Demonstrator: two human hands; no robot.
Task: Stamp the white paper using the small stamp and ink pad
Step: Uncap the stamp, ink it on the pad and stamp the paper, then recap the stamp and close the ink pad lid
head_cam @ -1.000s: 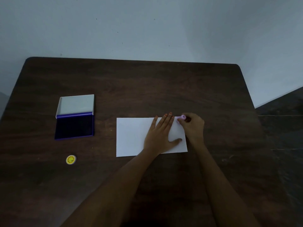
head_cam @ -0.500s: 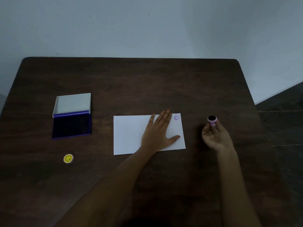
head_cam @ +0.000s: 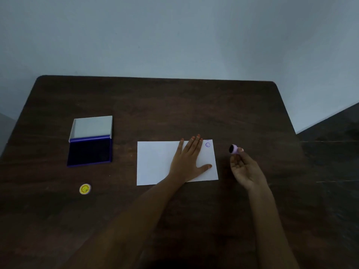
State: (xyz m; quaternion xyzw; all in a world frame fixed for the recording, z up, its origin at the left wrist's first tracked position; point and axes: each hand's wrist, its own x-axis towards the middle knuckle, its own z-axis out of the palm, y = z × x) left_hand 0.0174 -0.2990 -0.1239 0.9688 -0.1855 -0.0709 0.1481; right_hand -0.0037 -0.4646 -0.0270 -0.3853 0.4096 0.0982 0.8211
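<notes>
A white paper (head_cam: 155,162) lies flat in the middle of the dark wooden table (head_cam: 174,105). My left hand (head_cam: 187,162) rests palm down on its right half, fingers spread. A small purple round print (head_cam: 207,144) shows near the paper's top right corner. My right hand (head_cam: 245,169) is to the right of the paper, palm up, pinching the small lilac stamp (head_cam: 234,149) at its fingertips with the dark inked face turned left. The ink pad (head_cam: 89,150) lies open at the left, its grey lid folded back.
A small round yellow smiley cap (head_cam: 85,189) lies on the table in front of the ink pad. A pale wall stands behind the table's far edge. A dark floor shows past the table's right edge.
My right hand lifted the stamp off the paper's top right corner and moved right, turning palm up. A purple print is left on the paper. My left hand has stayed put.
</notes>
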